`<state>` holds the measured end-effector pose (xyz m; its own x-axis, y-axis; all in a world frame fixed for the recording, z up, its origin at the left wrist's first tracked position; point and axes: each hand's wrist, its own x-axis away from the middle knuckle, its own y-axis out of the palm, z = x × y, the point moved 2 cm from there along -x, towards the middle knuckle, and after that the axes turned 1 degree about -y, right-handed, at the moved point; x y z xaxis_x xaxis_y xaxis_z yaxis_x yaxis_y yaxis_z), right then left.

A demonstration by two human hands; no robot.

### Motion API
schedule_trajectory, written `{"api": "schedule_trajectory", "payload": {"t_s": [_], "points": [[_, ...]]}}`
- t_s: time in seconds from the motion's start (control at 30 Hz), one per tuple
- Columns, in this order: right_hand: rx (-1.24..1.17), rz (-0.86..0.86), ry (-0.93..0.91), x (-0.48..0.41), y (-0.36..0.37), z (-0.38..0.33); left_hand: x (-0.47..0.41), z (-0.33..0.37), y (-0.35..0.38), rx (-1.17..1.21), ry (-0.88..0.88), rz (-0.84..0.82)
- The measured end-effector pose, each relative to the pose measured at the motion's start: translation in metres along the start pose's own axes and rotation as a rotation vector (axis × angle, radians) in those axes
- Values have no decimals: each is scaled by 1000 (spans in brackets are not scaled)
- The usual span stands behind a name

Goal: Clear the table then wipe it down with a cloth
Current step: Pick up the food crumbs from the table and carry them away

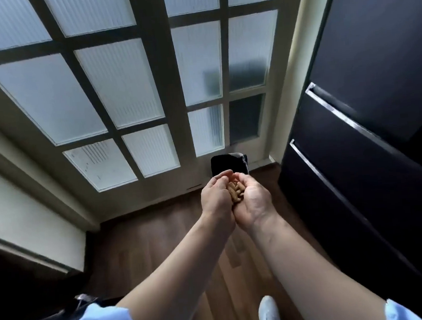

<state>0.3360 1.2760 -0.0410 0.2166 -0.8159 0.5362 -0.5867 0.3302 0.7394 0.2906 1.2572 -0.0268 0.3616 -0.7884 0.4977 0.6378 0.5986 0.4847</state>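
Observation:
My left hand (216, 197) and my right hand (254, 201) are pressed together side by side, palms up, forming a cup. In the cup lies a small heap of tan peanut shells (236, 192). Both arms are stretched forward over the floor. Just beyond my fingertips stands a black bin (227, 165) on the floor against the door; my hands cover its lower part. No table and no cloth are in view.
A glazed door with frosted panes (130, 90) fills the wall ahead. A tall black fridge (365, 136) stands close on the right. A pale cabinet (21, 215) is on the left. Dark wood floor (161, 243) lies below, and my white shoe (268, 310) shows at the bottom.

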Motion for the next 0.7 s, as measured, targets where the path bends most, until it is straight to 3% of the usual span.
{"api": "schedule_trajectory", "payload": {"t_s": [0.33, 0.7], "points": [[144, 84, 110, -211, 36, -86, -210, -11, 99, 234, -161, 108], [141, 294, 227, -429, -4, -79, -422, -66, 104, 104, -336, 245]]}}
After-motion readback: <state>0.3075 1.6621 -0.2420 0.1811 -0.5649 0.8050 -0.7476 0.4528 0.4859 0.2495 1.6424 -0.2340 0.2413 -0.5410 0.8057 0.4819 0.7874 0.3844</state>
